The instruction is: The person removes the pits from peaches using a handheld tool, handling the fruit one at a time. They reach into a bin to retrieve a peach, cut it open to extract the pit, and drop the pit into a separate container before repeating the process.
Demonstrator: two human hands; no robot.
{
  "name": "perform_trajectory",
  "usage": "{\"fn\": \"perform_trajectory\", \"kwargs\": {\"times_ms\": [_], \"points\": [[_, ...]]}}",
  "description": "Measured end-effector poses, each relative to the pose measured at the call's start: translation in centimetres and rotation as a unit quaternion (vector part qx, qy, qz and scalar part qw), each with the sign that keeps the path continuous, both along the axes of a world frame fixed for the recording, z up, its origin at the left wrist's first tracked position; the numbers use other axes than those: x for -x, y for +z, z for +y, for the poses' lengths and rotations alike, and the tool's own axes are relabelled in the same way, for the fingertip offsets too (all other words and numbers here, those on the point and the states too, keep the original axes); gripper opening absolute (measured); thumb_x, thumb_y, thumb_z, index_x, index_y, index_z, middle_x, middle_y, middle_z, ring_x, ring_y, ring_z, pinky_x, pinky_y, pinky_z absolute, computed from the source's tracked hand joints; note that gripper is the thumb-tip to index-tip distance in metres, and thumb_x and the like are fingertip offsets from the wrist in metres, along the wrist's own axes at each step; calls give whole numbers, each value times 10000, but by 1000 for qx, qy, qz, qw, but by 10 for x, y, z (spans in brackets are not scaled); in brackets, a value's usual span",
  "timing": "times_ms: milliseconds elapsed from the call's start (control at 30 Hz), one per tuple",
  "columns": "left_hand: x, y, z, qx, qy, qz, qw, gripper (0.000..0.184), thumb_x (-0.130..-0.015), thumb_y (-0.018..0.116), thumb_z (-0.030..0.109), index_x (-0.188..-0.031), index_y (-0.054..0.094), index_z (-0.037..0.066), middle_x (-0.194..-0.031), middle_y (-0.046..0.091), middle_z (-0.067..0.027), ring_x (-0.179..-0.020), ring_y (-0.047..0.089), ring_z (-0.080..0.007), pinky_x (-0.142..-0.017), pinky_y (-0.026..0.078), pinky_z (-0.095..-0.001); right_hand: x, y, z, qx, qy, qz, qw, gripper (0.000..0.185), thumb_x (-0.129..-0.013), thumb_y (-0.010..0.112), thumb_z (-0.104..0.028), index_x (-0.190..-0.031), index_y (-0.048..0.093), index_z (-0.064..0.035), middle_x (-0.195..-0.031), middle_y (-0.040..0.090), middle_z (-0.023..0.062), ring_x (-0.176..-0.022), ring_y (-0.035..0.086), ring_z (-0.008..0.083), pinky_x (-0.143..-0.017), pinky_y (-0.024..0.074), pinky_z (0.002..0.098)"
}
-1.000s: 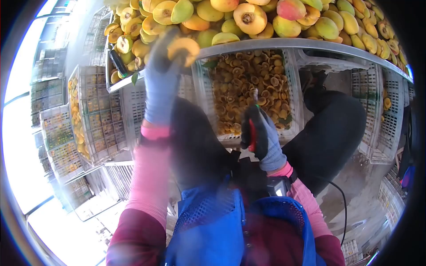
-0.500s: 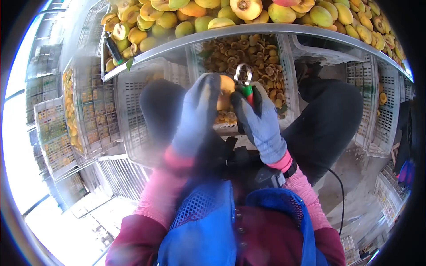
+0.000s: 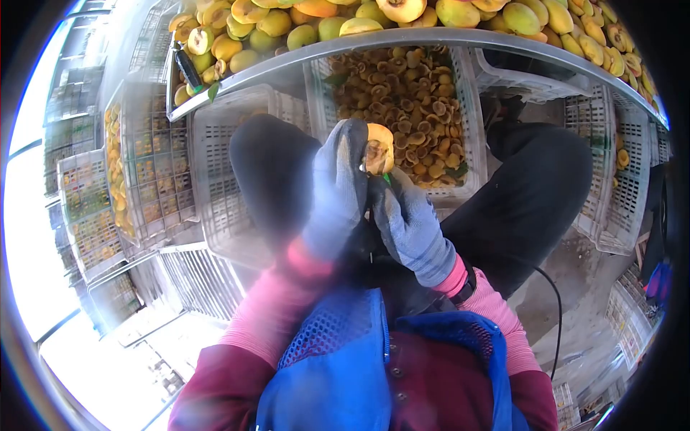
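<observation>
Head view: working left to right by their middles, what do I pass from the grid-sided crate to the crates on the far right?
Grid-sided crate → left gloved hand → stone-fruit half → right gloved hand → black wristband → black cable → white perforated crate.

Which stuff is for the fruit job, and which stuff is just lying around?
Seems part of the job:
fruit half, in the left hand
tool, mostly hidden, at the right hand
whole and cut fruit in the tray
fruit bits in the crate below

Seems just lying around:
dark rod in the tray's corner
leaf at the tray's edge
</observation>
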State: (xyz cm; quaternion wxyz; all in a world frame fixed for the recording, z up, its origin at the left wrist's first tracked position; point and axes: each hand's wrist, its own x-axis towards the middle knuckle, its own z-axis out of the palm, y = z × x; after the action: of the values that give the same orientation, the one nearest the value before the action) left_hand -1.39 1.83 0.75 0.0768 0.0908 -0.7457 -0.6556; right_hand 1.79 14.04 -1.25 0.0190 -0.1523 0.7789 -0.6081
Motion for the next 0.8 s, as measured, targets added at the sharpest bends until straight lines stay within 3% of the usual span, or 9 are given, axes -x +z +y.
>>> {"fn": "perform_trajectory", "kwargs": {"times_ms": [67,233,400,467,533,667,733,767,800], "points": [[-2,-7,1,28,23,1,999,263,-967,404,179,-973,585,-12,-777,590,-64,-686,533,-99,-634,432,-249,2,7,1,80,29,-127,988,396,-959,445,-265,-1229,443,25,-804,546,95,-612,531,157,-511,450,299],[-2,12,-3,65,-88,-17,994,254,-964,471,193,-1039,576,-26,-870,597,-37,-803,549,-87,-729,455,-241,17,27,24,390,172,-624,655,429,-952,416,-444,-1055,533,-44,-594,438,14,-372,378,97,-315,316,251],[-2,2,-4,-58,-51,-154,985,264,-973,452,202,-1031,580,-22,-832,598,-20,-770,552,-93,-680,457,-244,11,-1,14,667,280,-630,282,489,-945,373,-499,-999,534,-41,-554,431,-8,-356,377,47,-257,315,177],[0,10,-7,-90,-61,-204,973,303,-981,433,246,-1062,566,-15,-878,602,-34,-796,566,-108,-709,460,-260,7,-2,10,705,291,-604,230,475,-950,370,-483,-989,521,-35,-552,436,-4,-352,391,50,-253,323,176],[-11,-2,-16,236,-53,16,970,306,-986,410,235,-1104,550,-10,-933,605,-63,-827,577,-144,-746,459,-271,12,4,8,759,338,-536,154,443,-957,371,-457,-955,492,-31,-544,440,0,-343,412,62,-256,350,183],[-7,14,-78,489,97,24,866,468,-831,635,204,-1207,479,-28,-986,603,-132,-869,595,-232,-735,502,-356,21,-6,21,742,264,-573,228,433,-955,386,-455,-894,515,-46,-528,383,-1,-358,380,76,-290,354,210],[1,25,-152,507,200,31,838,440,-829,652,280,-1159,546,10,-936,609,-131,-824,614,-275,-734,501,-349,18,-26,15,692,182,-646,265,437,-950,402,-460,-872,534,-51,-523,348,-7,-373,354,80,-306,327,223],[11,35,-181,310,248,-56,916,457,-805,674,298,-1151,559,23,-906,614,-138,-809,620,-300,-730,500,-351,15,-32,13,678,170,-659,277,437,-947,408,-462,-866,540,-53,-523,335,-9,-380,345,83,-314,311,228],[15,32,-200,458,222,-53,859,425,-807,672,290,-1130,576,32,-891,622,-139,-803,624,-303,-728,496,-351,15,-38,11,664,160,-670,292,438,-945,414,-464,-860,545,-55,-523,322,-10,-388,335,86,-322,294,232]]}}
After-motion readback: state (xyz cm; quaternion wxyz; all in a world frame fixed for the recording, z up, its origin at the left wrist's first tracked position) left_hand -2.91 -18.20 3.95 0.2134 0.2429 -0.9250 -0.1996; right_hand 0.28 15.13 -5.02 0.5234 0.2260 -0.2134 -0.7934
